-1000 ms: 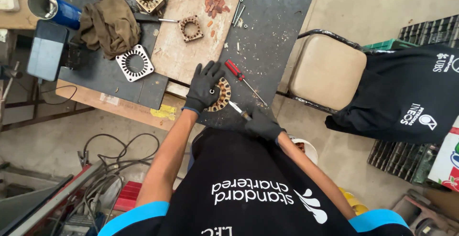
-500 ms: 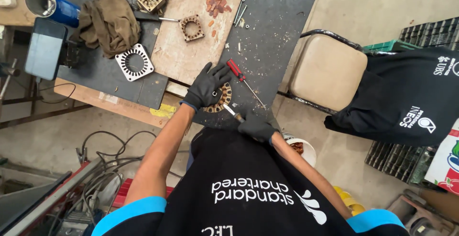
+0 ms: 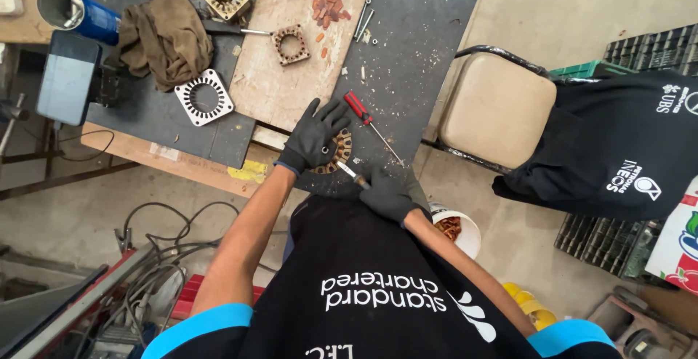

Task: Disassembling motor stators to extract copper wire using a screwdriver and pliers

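1. Soft, even daylight fills the workshop, with no glare.
2. Shadows stay faint beneath the bench (image 3: 182,163) edge.
3. Wide-angle distortion bends the corners; focus holds sharp throughout.
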